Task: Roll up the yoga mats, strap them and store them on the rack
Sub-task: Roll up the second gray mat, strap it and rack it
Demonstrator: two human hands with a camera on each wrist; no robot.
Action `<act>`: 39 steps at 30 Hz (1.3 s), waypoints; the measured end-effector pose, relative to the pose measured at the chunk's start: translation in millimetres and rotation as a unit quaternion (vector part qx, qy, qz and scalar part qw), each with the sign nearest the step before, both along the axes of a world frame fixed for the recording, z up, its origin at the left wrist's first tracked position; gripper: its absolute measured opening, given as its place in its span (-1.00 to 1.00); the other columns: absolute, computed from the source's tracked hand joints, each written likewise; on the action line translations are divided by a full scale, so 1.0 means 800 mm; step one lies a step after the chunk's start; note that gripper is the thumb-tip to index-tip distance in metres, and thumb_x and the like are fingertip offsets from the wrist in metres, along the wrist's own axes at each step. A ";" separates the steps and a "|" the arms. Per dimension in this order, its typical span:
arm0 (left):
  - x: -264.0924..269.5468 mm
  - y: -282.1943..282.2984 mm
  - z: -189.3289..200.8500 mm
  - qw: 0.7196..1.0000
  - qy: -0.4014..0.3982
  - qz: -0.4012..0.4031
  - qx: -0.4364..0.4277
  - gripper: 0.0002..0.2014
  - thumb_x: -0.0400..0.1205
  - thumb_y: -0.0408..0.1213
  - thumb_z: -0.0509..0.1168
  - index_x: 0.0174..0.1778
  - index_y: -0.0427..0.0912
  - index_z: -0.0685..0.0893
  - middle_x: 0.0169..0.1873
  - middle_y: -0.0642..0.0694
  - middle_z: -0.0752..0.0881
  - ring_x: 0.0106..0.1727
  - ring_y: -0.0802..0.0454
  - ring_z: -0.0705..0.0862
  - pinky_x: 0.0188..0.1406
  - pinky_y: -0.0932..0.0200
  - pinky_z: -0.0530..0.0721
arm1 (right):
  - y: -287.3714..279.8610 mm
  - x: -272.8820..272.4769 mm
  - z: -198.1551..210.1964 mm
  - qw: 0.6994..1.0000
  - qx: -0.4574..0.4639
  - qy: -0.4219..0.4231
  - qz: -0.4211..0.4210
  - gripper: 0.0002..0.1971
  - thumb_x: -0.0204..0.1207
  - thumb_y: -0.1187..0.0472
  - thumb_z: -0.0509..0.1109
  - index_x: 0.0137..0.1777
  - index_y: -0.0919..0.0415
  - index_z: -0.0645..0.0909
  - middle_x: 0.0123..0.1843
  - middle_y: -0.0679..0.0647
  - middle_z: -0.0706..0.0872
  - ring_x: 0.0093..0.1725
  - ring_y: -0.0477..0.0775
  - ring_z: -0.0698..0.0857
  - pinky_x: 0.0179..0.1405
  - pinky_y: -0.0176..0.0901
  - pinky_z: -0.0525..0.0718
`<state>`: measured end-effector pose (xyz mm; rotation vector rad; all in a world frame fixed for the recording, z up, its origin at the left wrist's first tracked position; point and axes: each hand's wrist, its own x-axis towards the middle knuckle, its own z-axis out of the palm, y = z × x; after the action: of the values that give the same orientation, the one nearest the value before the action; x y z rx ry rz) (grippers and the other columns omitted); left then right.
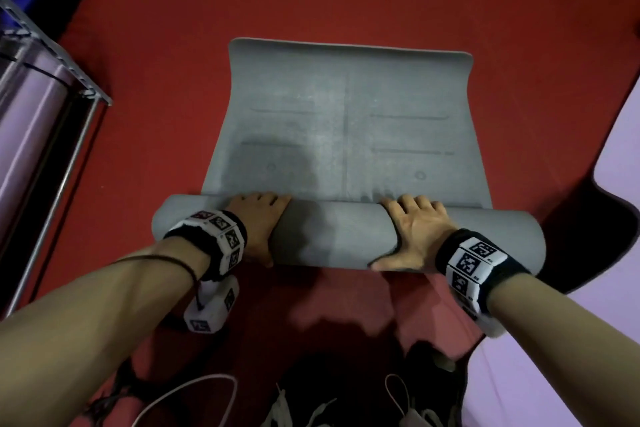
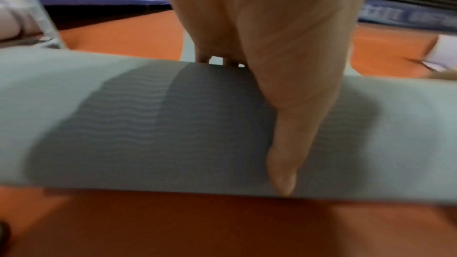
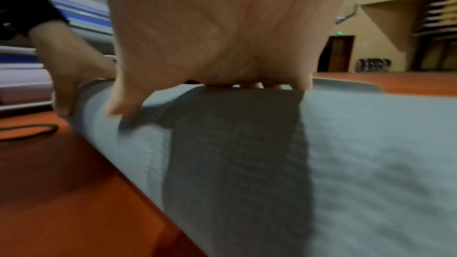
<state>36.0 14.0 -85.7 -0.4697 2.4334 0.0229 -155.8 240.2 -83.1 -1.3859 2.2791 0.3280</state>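
One grey yoga mat (image 1: 346, 121) on red floor (image 1: 173, 10), partly rolled: near part a thick cylinder lying left to right, far part flat with far corners rounded and far edge slightly lifted. Flat face smooth, marked with one centre line, short bars and two small circles. Outer skin of roll finely ribbed in wavy lines in left wrist view (image 2: 138, 124).

Two hands on roll, well apart. Left hand (image 1: 258, 222) draped over top toward left end, fingers curved over far side, thumb (image 2: 284, 163) down near side. Right hand (image 1: 412, 232) likewise over roll right of centre, fingers over far side, thumb spread along near edge. Both wrapped on yoga mat, pressing.

One metal rack (image 1: 55, 55) at far left, thin grey tubes, holding one rolled lilac mat (image 1: 27, 121) with black strap. One flat lilac mat (image 1: 616, 204), black-edged, at right. Two marker-patterned wristbands.
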 end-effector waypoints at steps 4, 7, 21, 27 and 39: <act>-0.008 -0.006 0.010 1.000 -0.009 -0.005 0.011 0.28 0.15 0.27 0.57 0.68 0.01 -0.03 0.57 -0.07 0.31 0.50 -0.13 0.39 0.45 -0.09 0.42 | -0.009 -0.005 0.006 0.999 0.011 -0.028 -0.011 0.18 -0.07 -0.50 0.55 0.56 -0.07 0.24 0.37 0.02 0.49 0.36 0.17 0.46 0.41 0.15 0.43; -0.009 -0.007 0.013 0.999 -0.012 -0.006 0.030 0.26 0.12 0.25 0.59 0.67 0.05 0.03 0.54 -0.05 0.36 0.48 -0.10 0.43 0.42 -0.01 0.45 | -0.009 -0.004 0.013 0.998 0.017 -0.048 -0.026 0.14 -0.12 -0.49 0.56 0.53 -0.11 0.30 0.33 0.01 0.53 0.31 0.17 0.50 0.37 0.10 0.45; 0.012 0.008 0.002 0.970 -0.133 0.046 0.199 0.07 0.14 0.03 0.69 0.51 0.15 0.24 0.35 0.03 0.55 0.30 -0.01 0.57 0.33 0.03 0.56 | 0.019 0.012 0.012 0.976 0.094 -0.187 -0.063 0.13 -0.07 -0.47 0.58 0.59 -0.30 0.26 0.44 -0.12 0.55 0.40 0.10 0.54 0.42 -0.03 0.49; 0.009 -0.036 0.017 0.960 -0.009 0.142 0.240 0.08 0.24 0.01 0.67 0.59 -0.03 0.19 0.51 0.00 0.38 0.44 0.00 0.44 0.41 0.13 0.43 | 0.046 0.028 0.011 0.999 -0.042 0.003 0.011 0.06 0.18 -0.51 -0.39 0.70 -0.12 0.16 0.54 0.04 0.43 0.45 0.21 0.43 0.37 0.08 0.41; 0.033 -0.021 0.010 0.978 0.195 0.050 0.051 -0.25 0.57 0.33 -0.14 0.34 -0.15 0.60 0.22 -0.15 0.63 0.24 -0.19 0.60 0.22 -0.03 0.56 | 0.004 0.008 -0.006 0.999 -0.014 -0.014 -0.037 0.35 -0.05 -0.57 0.49 0.69 0.04 0.03 0.58 0.10 0.34 0.57 0.24 0.31 0.59 0.21 0.15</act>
<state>62.4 -3.1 -78.1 -0.5861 2.7699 0.3071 -149.3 243.7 -88.1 -1.3073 2.3141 0.2507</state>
